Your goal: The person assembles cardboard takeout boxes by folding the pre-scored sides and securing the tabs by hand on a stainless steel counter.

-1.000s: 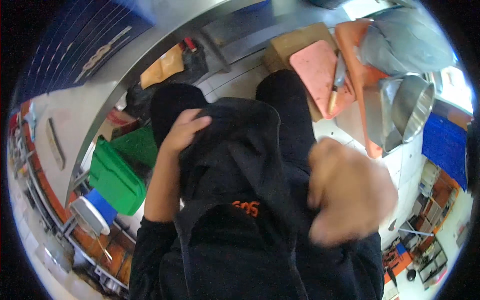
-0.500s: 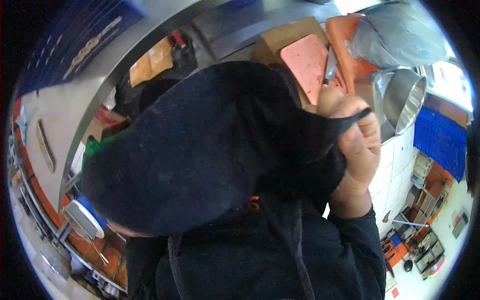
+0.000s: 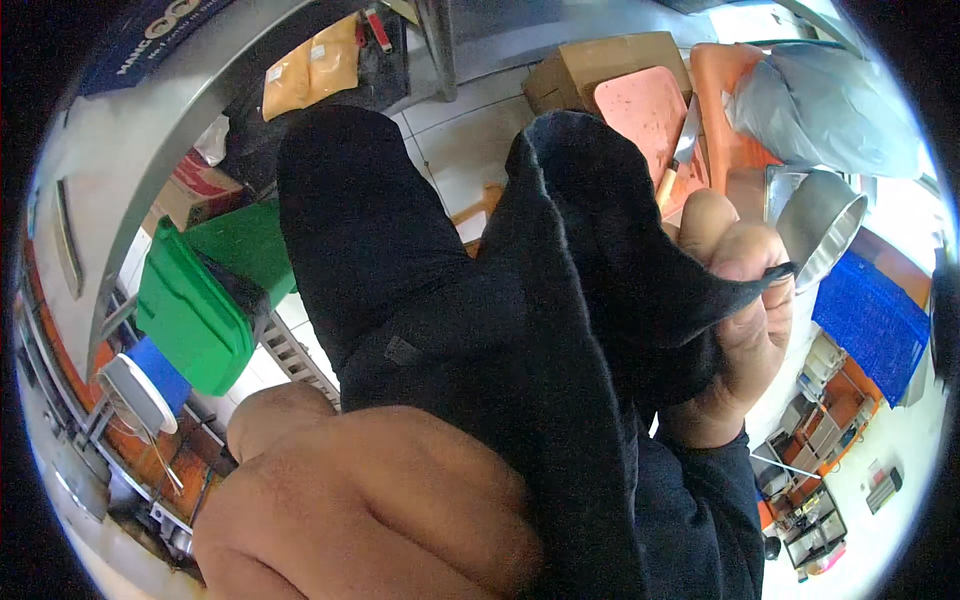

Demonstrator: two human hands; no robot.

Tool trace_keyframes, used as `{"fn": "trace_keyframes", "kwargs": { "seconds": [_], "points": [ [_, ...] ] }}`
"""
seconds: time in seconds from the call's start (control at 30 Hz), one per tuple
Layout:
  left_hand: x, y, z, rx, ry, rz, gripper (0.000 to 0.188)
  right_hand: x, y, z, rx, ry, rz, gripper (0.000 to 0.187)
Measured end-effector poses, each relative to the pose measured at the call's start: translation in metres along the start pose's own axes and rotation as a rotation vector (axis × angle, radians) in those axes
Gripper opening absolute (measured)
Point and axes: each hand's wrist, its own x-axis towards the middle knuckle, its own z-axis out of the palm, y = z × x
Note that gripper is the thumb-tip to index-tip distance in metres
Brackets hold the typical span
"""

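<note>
A black cloth garment (image 3: 560,290) with a frayed-looking edge hangs in front of my body; what kind of garment cannot be made out. My right hand (image 3: 745,290) pinches its narrow end between thumb and fingers, to the right of the middle. Large and close at the lower left, my left hand (image 3: 370,490) is beside the cloth. Its fingertips are hidden, so its grip does not show. Beneath the cloth, a black-clothed leg (image 3: 365,210) extends forward.
A green bin (image 3: 200,300) is at the left. Beyond my right hand lie a pink cutting board (image 3: 635,115) and a knife (image 3: 687,135), near a cardboard box (image 3: 600,65), an orange chair (image 3: 715,80) and a steel bowl (image 3: 825,225). Orange packets (image 3: 315,65) lie far left.
The cloth, which covered much of the middle, has swung aside to the right, uncovering the leg and green bin. My left hand has come up large at lower left. My right hand still pinches the cloth.
</note>
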Motion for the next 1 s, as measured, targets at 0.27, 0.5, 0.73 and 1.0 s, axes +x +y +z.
{"fn": "trace_keyframes", "kwargs": {
  "seconds": [0.27,0.5,0.73,1.0],
  "points": [
    [0.004,0.001,0.002,-0.009,-0.024,0.02,0.016,0.0,-0.001,0.002,-0.032,-0.004,0.033,0.023],
    [0.038,0.012,-0.004,0.195,-0.101,-0.066,0.004,0.002,0.001,-0.003,-0.023,0.013,0.043,0.024],
    [0.027,0.014,-0.011,0.21,0.048,-0.123,0.007,0.006,0.0,-0.003,-0.03,0.008,0.063,0.023],
    [0.008,0.013,-0.031,0.154,0.382,-0.343,0.015,-0.001,0.006,-0.025,-0.1,0.091,0.056,0.024]
  ]
}}
